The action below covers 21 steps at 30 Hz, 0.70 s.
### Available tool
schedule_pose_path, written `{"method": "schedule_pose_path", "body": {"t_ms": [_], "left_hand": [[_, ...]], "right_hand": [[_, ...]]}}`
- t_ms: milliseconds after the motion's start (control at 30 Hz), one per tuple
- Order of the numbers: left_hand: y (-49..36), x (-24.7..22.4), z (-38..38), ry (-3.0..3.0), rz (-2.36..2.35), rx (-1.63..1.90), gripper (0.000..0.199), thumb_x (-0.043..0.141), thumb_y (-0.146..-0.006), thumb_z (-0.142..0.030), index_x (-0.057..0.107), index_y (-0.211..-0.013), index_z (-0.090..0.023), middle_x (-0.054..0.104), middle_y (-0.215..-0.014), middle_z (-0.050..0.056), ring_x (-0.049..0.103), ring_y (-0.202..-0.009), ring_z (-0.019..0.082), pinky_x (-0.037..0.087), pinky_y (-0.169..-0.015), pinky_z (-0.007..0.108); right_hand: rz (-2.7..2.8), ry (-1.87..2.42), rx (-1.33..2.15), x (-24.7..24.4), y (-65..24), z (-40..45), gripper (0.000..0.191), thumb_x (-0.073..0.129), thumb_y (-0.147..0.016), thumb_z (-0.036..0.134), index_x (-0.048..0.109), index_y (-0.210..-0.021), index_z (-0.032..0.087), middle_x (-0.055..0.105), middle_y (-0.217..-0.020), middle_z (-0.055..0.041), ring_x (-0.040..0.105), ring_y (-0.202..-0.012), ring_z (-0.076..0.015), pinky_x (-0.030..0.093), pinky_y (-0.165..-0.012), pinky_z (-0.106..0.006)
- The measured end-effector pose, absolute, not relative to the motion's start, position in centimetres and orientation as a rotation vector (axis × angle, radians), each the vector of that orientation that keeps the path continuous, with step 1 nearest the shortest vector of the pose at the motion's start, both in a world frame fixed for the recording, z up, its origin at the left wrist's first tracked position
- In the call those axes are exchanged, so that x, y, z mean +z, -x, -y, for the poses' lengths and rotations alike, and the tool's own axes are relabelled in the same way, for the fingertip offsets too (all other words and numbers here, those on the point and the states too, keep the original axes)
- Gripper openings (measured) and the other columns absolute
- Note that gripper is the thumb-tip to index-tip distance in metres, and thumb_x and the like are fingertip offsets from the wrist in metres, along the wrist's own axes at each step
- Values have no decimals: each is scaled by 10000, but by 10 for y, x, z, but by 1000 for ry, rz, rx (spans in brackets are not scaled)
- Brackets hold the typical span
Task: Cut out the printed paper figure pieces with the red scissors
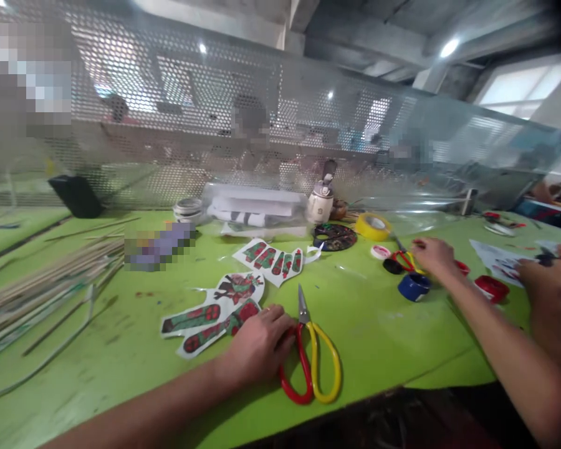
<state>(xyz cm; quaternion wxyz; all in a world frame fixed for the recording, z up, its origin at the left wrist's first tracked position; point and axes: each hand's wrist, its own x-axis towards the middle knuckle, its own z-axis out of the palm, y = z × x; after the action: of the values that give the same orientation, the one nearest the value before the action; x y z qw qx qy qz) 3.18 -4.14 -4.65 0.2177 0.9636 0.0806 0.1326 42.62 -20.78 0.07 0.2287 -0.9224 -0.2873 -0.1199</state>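
Note:
My left hand [264, 343] rests on the table with its fingers curled, beside large scissors [326, 362] with one red and one yellow handle. Its fingertips meet the red handle; what lies under them is hidden. Left of it are paper cut-outs [194, 319] with red and green figure parts, their edge close to my fingers. Another printed paper piece [277, 260] lies farther back. My right hand [434, 255] has its fingers drawn together above smaller red-and-yellow scissors [404, 260]. Near it are a blue tape roll [414, 287] and a black roll [392, 267].
At the back stand a yellow tape roll [373, 226], a white bottle [320, 202] and wrapped paper rolls [257, 202]. Thin bamboo strips [51, 277] spread across the left. On the right, a red tape roll [492, 289] lies near another person's hand [545, 277]. A perforated screen [182, 93] borders the table.

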Motion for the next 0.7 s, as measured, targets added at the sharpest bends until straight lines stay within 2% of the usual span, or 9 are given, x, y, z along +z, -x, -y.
{"method": "schedule_pose_path", "body": {"t_ms": [33, 67, 200, 233, 300, 400, 500, 633, 700], "left_hand": [[-31, -46, 42, -2658, -225, 376, 202, 432, -932, -205, 630, -917, -166, 610, -869, 74, 579, -804, 184, 464, -727, 285], [-30, -45, 42, -2645, -230, 389, 219, 415, -939, -200, 630, -921, -167, 616, -867, 73, 583, -798, 180, 463, -723, 279], [-29, -42, 43, -2553, -275, 432, 246, 384, -944, -180, 630, -948, -171, 661, -854, 62, 610, -759, 156, 466, -698, 248], [-29, -42, 43, -2538, -275, 427, 244, 390, -939, -178, 633, -955, -169, 673, -845, 59, 618, -746, 152, 468, -691, 242], [-29, -42, 42, -2544, -253, 411, 236, 415, -920, -181, 649, -948, -166, 693, -819, 52, 628, -710, 149, 471, -669, 237], [-30, -43, 42, -2586, -218, 406, 233, 453, -882, -172, 682, -927, -168, 718, -836, 48, 647, -733, 155, 476, -686, 240], [-32, -37, 36, -2600, -216, 402, 225, 486, -852, -175, 702, -916, -186, 732, -855, 30, 655, -759, 148, 478, -711, 234], [-27, -11, -6, -2612, -354, 421, 244, 477, -854, -218, 713, -897, -176, 740, -837, 34, 647, -726, 142, 483, -710, 249], [-18, 3, -43, -2602, -518, 443, 312, 422, -887, -260, 684, -1016, -147, 738, -918, 62, 650, -742, 146, 487, -691, 253]], "right_hand": [[849, 2499, -324, 4, -400, 207, 268, 493, -964, 266, 655, -1072, 81, 690, -1037, -180, 661, -948, -242, 501, -854, -397], [932, 2452, -287, 5, -369, 205, 275, 497, -953, 254, 656, -1091, 77, 701, -1027, -187, 667, -919, -248, 506, -836, -390], [1473, 2208, 79, -17, -231, 197, 169, 605, -873, 228, 721, -992, 200, 736, -860, -35, 681, -759, -174, 551, -715, -253], [1594, 2154, 166, -24, -204, 195, 203, 644, -842, 260, 720, -1017, 190, 728, -853, -47, 677, -743, -197, 558, -708, -284], [1761, 2188, 140, -37, -166, 193, 412, 680, -791, 260, 666, -1173, 108, 695, -1004, -149, 636, -961, -330, 530, -854, -452], [1746, 2334, 48, -43, -147, 193, 535, 616, -805, 222, 559, -1316, 73, 641, -1031, -203, 609, -974, -375, 522, -825, -515], [1715, 2432, -21, -40, -147, 196, 519, 604, -808, 260, 575, -1295, 84, 642, -994, -204, 609, -961, -388, 523, -799, -510], [1791, 2442, 163, -32, -145, 198, 514, 588, -807, 274, 575, -1288, 91, 718, -960, -197, 672, -877, -394, 526, -762, -509], [1807, 2418, 239, -30, -147, 197, 573, 567, -776, 217, 529, -1337, 108, 745, -922, -181, 699, -816, -390, 530, -722, -489]]}}
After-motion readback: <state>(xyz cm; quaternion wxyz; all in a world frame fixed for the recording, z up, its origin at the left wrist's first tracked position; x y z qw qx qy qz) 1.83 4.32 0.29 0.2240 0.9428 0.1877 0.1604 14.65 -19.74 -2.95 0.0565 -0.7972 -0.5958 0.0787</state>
